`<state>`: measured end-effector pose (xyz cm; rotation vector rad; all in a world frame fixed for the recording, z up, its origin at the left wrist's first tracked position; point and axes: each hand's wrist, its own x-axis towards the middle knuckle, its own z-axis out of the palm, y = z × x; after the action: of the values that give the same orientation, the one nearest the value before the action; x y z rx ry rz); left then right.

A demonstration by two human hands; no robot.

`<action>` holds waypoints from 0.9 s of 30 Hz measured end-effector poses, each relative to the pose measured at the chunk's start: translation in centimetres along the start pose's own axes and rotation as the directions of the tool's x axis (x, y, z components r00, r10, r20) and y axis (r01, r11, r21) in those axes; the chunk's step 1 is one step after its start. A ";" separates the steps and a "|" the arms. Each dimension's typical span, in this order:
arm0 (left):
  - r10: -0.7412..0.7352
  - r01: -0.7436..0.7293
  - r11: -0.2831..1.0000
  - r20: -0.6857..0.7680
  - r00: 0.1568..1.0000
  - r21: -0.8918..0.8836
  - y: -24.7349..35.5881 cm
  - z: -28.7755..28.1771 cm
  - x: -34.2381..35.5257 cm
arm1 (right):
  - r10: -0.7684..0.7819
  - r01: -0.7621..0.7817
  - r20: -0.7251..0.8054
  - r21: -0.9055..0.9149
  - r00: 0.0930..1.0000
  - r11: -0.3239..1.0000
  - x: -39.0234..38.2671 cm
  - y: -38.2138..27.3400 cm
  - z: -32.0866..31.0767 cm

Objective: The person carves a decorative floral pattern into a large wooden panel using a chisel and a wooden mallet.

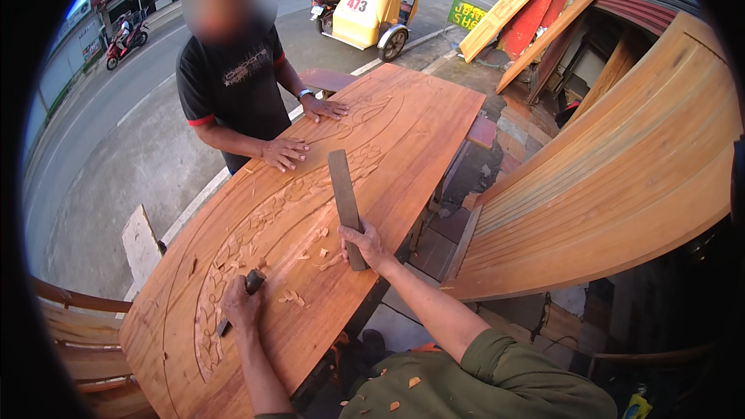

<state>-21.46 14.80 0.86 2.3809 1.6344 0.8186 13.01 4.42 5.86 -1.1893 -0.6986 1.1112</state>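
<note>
A large reddish-brown wooden panel (pixel 423 128) lies flat before me, with leafy, curving lines carved along its left part. My left hand (pixel 240 304) is closed around a chisel (pixel 254 282); its dark handle end sticks out above the fist and its blade points down at the carved band. To the right, my right hand (pixel 366 247) grips the lower part of a long, flat wooden bar (pixel 342 186) held tilted over the panel. Pale wood shavings (pixel 292 297) are scattered between the two hands and along the carving.
Across the panel stands a person (pixel 237 81) in a black shirt, both hands resting on its far edge. Another large wooden panel (pixel 605 178) leans at the right. More boards (pixel 504 15) stand beyond it. A yellow three-wheeler (pixel 369 12) is by the road.
</note>
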 end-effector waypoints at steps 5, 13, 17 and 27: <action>0.018 -0.017 1.000 -0.020 1.000 0.018 -0.1 0.1 -0.1 | -0.002 0.002 0.006 0.009 1.000 1.000 0.1 0.1 0.1; 0.016 -0.016 1.000 -0.006 1.000 0.024 -0.5 0.3 0.0 | 0.017 -0.017 -0.012 -0.001 1.000 1.000 0.1 -0.1 0.2; 0.015 -0.015 1.000 0.000 1.000 0.021 -0.5 0.3 -0.1 | 0.013 -0.013 -0.009 -0.004 1.000 1.000 0.0 -0.2 0.2; 0.039 -0.039 0.999 -0.033 0.999 -0.001 -0.6 0.4 0.0 | 0.023 -0.023 0.012 -0.008 1.000 1.000 0.0 -0.1 0.0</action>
<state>-21.71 15.08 0.26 2.4185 1.6029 0.8710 13.06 4.46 5.92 -1.2012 -0.7004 1.1365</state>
